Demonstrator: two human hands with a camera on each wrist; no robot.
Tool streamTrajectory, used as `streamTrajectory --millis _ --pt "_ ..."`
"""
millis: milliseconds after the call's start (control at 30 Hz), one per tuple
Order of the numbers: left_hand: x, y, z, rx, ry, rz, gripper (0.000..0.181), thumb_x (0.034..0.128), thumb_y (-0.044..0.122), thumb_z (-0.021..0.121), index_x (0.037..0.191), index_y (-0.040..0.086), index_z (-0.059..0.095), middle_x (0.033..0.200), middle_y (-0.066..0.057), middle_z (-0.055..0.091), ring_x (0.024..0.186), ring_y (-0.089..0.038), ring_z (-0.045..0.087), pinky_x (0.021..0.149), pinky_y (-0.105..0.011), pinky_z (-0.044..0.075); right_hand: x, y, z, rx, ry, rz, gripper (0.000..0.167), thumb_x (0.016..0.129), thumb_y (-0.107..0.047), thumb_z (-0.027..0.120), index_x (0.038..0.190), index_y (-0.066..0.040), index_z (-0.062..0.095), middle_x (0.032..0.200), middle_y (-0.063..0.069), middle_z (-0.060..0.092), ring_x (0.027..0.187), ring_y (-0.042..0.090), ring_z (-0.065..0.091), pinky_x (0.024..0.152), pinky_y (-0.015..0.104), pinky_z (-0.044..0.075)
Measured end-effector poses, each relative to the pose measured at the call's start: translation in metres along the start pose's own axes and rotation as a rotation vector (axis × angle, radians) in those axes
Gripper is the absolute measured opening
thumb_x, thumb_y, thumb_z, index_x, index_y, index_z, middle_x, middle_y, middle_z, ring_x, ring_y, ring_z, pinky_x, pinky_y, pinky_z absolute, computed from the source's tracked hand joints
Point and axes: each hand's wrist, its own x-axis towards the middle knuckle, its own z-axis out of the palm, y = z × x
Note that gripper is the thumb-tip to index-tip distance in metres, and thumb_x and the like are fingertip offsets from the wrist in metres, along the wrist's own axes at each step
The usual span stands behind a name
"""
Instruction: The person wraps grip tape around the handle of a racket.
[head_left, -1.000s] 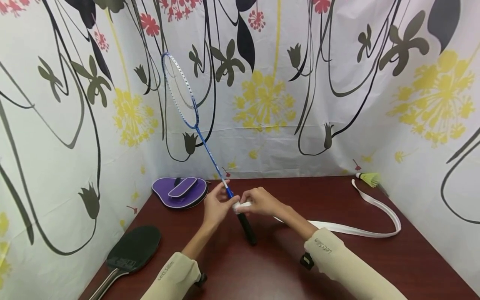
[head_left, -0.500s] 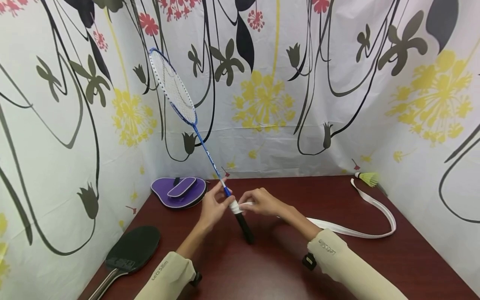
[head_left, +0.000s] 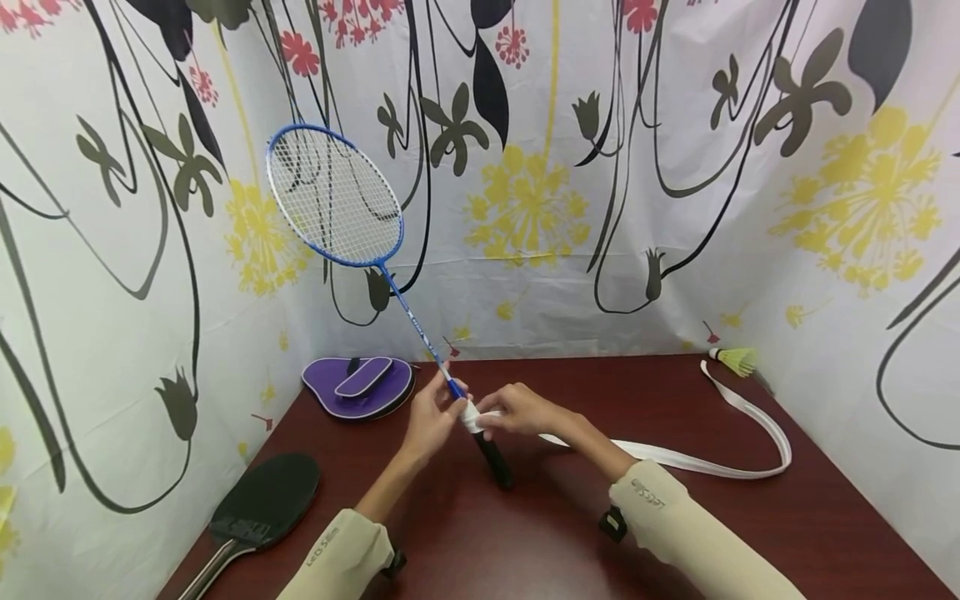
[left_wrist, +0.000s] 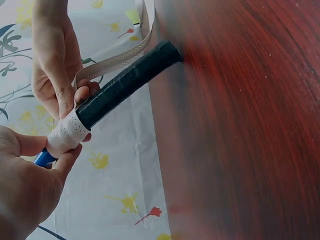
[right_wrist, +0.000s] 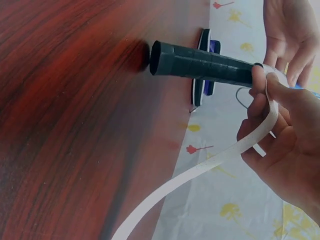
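Left grip (head_left: 430,418)'s got the racket (head_left: 414,317) pinched where its handle (left_wrist: 132,82) is wrapped; right grip (head_left: 527,411), just beside it, pinches the white tape (right_wrist: 215,160). I'd keep that tape taut, slightly slanted, overlapping evenly down the bare black part below both grips.

Paddle (head_left: 267,498) L of racket (head_left: 415,323)

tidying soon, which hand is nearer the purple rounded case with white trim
Left. The left hand, holding the blue racket, is just right of the case; the right hand, pinching white tape, farther right.
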Motion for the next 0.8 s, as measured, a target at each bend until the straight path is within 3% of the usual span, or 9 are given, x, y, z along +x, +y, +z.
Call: streamTrajectory --millis 300,500,567,667,733,800 --pt "-0.0019 -0.0007 -0.0018 -0.032 -0.013 -0.042 0.078 0.0926 -0.018 0.060 0.161 -0.006 0.024 0.117 -0.027 0.068 0.115 -0.046 0.067 0.096 -0.031 0.057 0.0050 -0.0012 0.0040 -0.040 0.039 0.045 0.013 0.098 -0.025 0.075 0.103 -0.013 0.077 0.075 0.000 0.077 0.069 -0.001 0.070 0.063 0.019 0.048" --pt "0.0004 -0.0027 -0.0023 0.037 0.004 -0.015 0.079 0.0905 -0.017 0.063 0.160 -0.005 0.028 0.123 -0.025 0.070 0.120 -0.044 0.065 0.101 -0.039 0.055 0.0064 0.0004 0.0035 0.006 0.074 0.084 0.015 0.095 -0.024 0.079 0.099 -0.011 0.073 0.072 -0.007 0.074 0.067 0.008 0.073 0.061 0.022 0.054" --pt "-0.0002 -0.0041 -0.0025 0.066 0.013 -0.001 0.076 0.0913 -0.015 0.065 0.159 -0.004 0.032 0.126 -0.023 0.071 0.121 -0.042 0.066 0.097 -0.038 0.056 0.0066 0.0031 0.0047 0.026 0.093 0.097 0.017 0.093 -0.026 0.080 0.098 -0.011 0.072 0.074 -0.009 0.073 0.067 0.011 0.073 0.061 0.022 0.055" --pt "-0.0012 -0.0062 -0.0013 0.098 0.025 -0.003 0.074 0.0940 -0.006 0.070 0.159 0.001 0.035 0.128 -0.018 0.071 0.118 -0.039 0.068 0.090 -0.040 0.060 0.0067 0.0067 0.0064 0.036 0.125 0.103 0.022 0.091 -0.029 0.083 0.097 -0.011 0.070 0.073 -0.010 0.071 0.067 0.014 0.073 0.060 0.024 0.056" --pt "-0.0012 -0.0066 -0.0001 0.126 0.030 -0.014 0.077 0.0948 0.002 0.074 0.160 0.007 0.034 0.126 -0.015 0.072 0.115 -0.034 0.070 0.088 -0.037 0.061 0.0074 0.0077 0.0070 0.032 0.141 0.104 0.024 0.090 -0.032 0.084 0.096 -0.013 0.070 0.071 -0.011 0.071 0.065 0.011 0.072 0.059 0.023 0.056" --pt "0.0000 -0.0070 0.0010 0.151 0.035 -0.016 0.082 0.0945 0.008 0.077 0.162 0.011 0.031 0.123 -0.014 0.074 0.113 -0.033 0.071 0.090 -0.042 0.060 0.0087 0.0073 0.0069 0.022 0.151 0.105 0.025 0.089 -0.033 0.084 0.095 -0.014 0.070 0.069 -0.012 0.070 0.065 0.011 0.071 0.059 0.023 0.055"
